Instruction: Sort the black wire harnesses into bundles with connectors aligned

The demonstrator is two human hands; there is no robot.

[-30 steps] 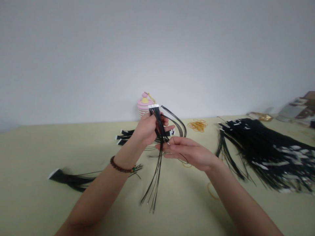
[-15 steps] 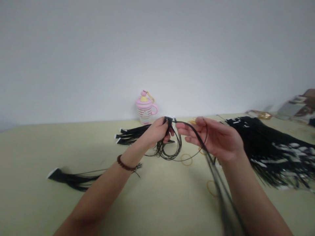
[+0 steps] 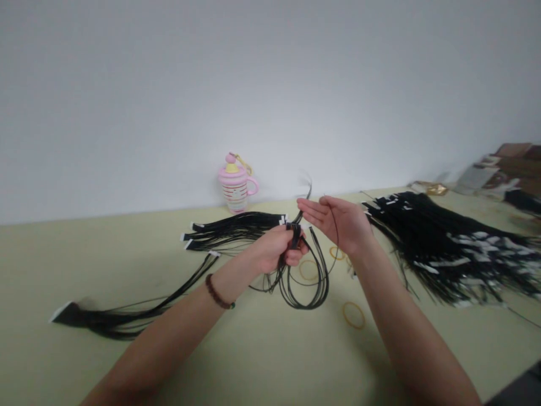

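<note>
My left hand (image 3: 284, 249) is closed round a black wire harness (image 3: 295, 235) near its white connectors. A loop of its wires (image 3: 305, 306) hangs below the fingers. My right hand (image 3: 341, 221) is just right of it, palm turned inward, fingers stretched out beside the upper wires. A thin dark strand (image 3: 337, 228) runs down across the right palm from near the thumb. Blurred wire ends (image 3: 309, 186) stick up beyond the right fingertips. Behind the left hand lie several black harnesses (image 3: 236, 225) with white connectors. Another harness (image 3: 105, 318) lies by the left forearm.
Yellow rubber bands (image 3: 353, 316) lie on the pale table (image 3: 262, 361). A large pile of black wire harnesses (image 3: 448, 237) covers the right side. A pink striped cup (image 3: 235, 186) stands against the wall. Boxes (image 3: 513, 166) and a gold wrapper (image 3: 437, 189) sit at the back right.
The long wires that trailed down past my right forearm have swung up and now form a larger loop under my left hand. The right hand has moved slightly up and left in view.
</note>
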